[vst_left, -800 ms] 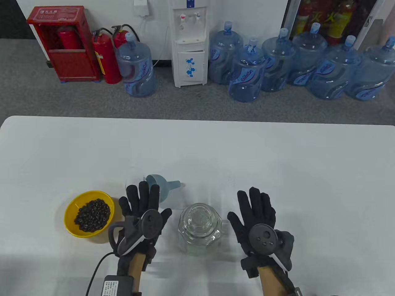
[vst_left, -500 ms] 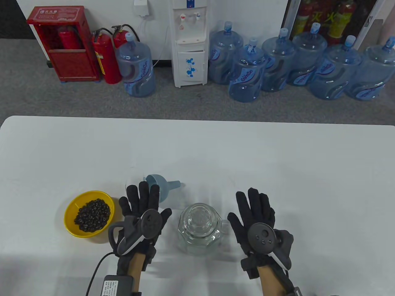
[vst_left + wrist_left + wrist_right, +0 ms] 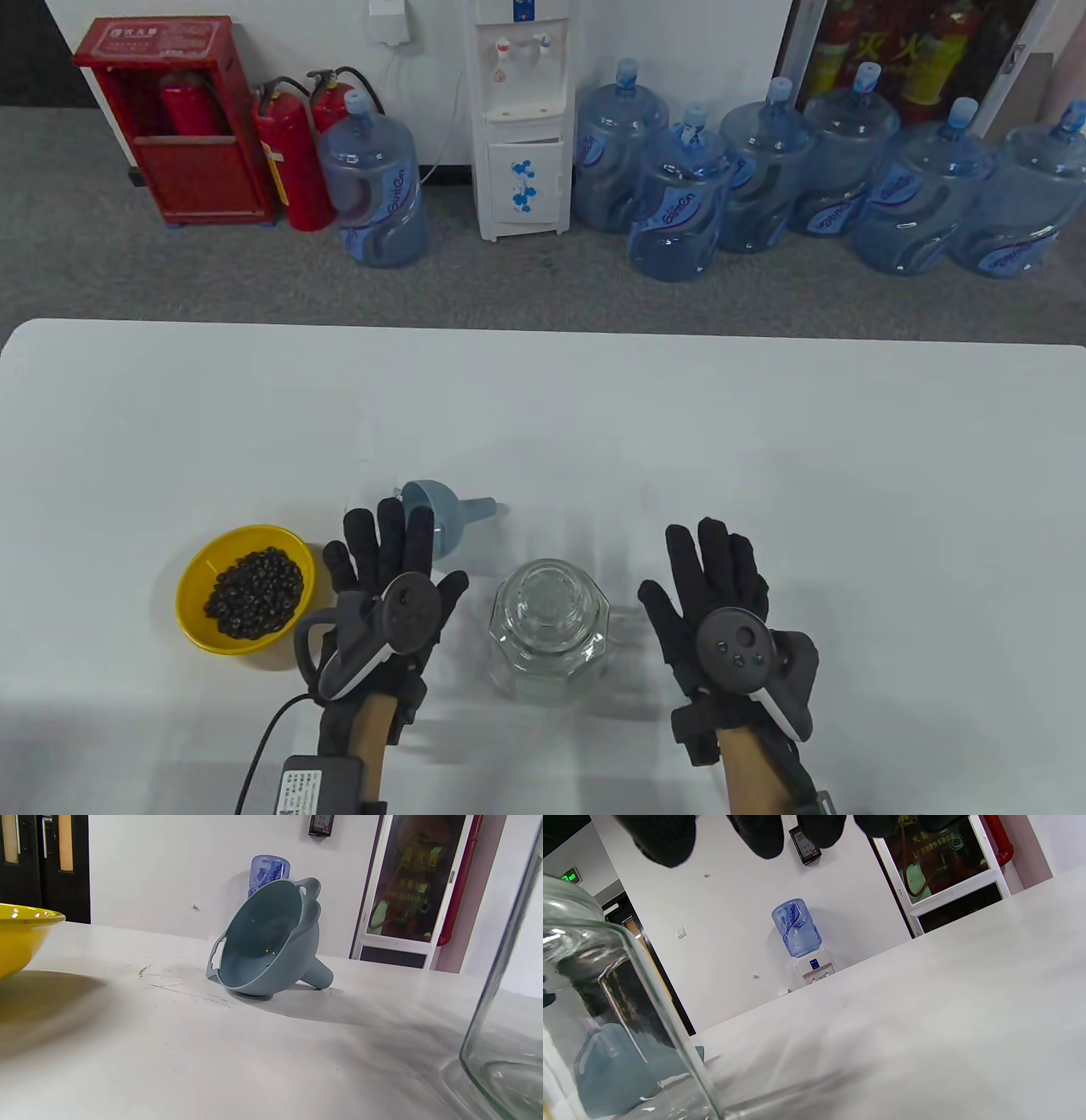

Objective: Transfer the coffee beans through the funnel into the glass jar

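Observation:
A clear glass jar (image 3: 550, 628) with its glass lid on stands near the table's front, between my hands. A blue-grey funnel (image 3: 445, 514) lies on its side behind my left hand, its mouth facing the left wrist view (image 3: 271, 942). A yellow bowl (image 3: 244, 588) of coffee beans (image 3: 254, 592) sits at the left. My left hand (image 3: 386, 564) is open and flat, fingers stretched toward the funnel, holding nothing. My right hand (image 3: 708, 586) is open and flat to the right of the jar, holding nothing. The jar's wall fills the left of the right wrist view (image 3: 606, 1018).
The white table (image 3: 764, 441) stretches wide behind and to the right of the objects. A cable and a small box (image 3: 318, 785) trail from my left wrist at the front edge. Water bottles and fire extinguishers stand on the floor beyond the table.
My right hand has shifted slightly to the right and toward me. My left hand has barely moved. The jar, funnel and bowl have not moved.

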Tool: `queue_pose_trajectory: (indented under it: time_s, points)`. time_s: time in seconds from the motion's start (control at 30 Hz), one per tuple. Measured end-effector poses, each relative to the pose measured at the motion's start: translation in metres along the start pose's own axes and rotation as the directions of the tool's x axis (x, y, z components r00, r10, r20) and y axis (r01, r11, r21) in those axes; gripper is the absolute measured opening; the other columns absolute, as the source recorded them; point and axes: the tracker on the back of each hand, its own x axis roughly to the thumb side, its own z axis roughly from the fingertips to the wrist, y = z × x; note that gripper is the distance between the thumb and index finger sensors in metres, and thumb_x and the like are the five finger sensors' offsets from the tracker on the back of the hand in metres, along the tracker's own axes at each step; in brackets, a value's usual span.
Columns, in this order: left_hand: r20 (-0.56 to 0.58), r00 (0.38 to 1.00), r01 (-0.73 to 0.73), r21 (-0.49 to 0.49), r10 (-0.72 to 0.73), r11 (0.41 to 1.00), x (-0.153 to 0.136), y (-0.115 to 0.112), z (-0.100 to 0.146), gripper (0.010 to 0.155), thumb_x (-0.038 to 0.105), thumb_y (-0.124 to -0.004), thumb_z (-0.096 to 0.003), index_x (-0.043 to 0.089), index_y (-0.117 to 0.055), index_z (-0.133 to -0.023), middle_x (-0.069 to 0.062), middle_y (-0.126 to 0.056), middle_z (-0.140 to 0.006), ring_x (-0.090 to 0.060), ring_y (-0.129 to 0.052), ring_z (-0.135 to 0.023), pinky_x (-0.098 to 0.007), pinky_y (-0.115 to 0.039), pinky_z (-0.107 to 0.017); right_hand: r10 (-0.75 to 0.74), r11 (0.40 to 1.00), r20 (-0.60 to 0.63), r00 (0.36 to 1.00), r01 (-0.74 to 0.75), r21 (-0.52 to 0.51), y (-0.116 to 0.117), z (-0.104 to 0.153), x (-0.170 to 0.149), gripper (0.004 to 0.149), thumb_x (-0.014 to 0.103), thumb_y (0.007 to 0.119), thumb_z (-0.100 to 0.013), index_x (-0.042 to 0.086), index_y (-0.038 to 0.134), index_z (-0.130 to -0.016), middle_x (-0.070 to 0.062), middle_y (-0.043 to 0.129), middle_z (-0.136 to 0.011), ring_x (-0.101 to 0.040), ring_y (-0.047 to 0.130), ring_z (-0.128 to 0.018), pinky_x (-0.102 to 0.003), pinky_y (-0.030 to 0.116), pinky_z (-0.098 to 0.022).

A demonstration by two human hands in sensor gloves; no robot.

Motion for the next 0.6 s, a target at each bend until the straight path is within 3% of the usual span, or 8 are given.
queue_pose_trajectory:
  time_s: [0.2, 0.33, 0.6]
  points:
    - [-0.004, 1.000, 0.010, -0.008, -0.010, 1.000, -0.001, 0.001, 0.000, 0.076, 0.063, -0.050, -0.0558, 0.029, -0.020, -0.117, -0.008, -0.010, -0.122, -0.043, -0.005, -0.109, -0.061, -0.016, -0.074, -0.050, 0.997, 0.016, 0.999, 0.051, -0.052, -0.013, 0.004, 0.007, 0.069, 0.060, 0.058, -0.066, 0.026, 0.043, -0.123, -0.017, 0.030, -0.129, -0.050, 0.034, -0.114, -0.069, 0.041, -0.077]
    - [0.001, 1.000, 0.012, -0.010, -0.012, 1.000, -0.001, 0.001, -0.002, 0.076, 0.063, -0.050, -0.0558, 0.029, -0.020, -0.117, -0.008, -0.010, -0.122, -0.043, -0.005, -0.110, -0.061, -0.016, -0.074, -0.108, 0.989, 0.110, 0.988, 0.118, -0.090, -0.025, 0.009, 0.032, 0.069, 0.061, 0.060, -0.065, 0.027, 0.045, -0.123, -0.017, 0.035, -0.129, -0.047, 0.042, -0.114, -0.068, 0.044, -0.078]
    - [0.012, 1.000, -0.003, -0.006, 0.003, 1.000, -0.001, 0.000, -0.003, 0.076, 0.063, -0.050, -0.0557, 0.029, -0.021, -0.117, -0.008, -0.012, -0.122, -0.043, -0.006, -0.110, -0.061, -0.016, -0.075, -0.094, 0.995, 0.350, 0.932, 0.085, 0.043, -0.026, 0.011, 0.099, 0.071, 0.064, 0.064, -0.063, 0.031, 0.046, -0.124, -0.014, 0.038, -0.131, -0.045, 0.047, -0.116, -0.068, 0.047, -0.079]
